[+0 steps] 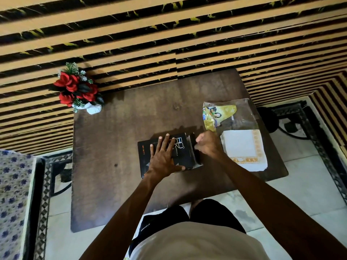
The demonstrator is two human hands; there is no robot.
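A black box (145, 156) with white and orange lettering lies flat on the dark wooden table (116, 184). My left hand (163, 156) presses down on its top with straight, spread fingers. My right hand (207, 146) is curled at the box's right end and pinches the open black end flap (196, 156), which stands up from the box.
A white cloth with a gold border (244, 149) lies to the right of the box. Behind it sits a clear plastic bag with a yellow printed pack (216, 114). A white vase of red flowers (78, 89) stands at the table's far left corner. Striped wall behind.
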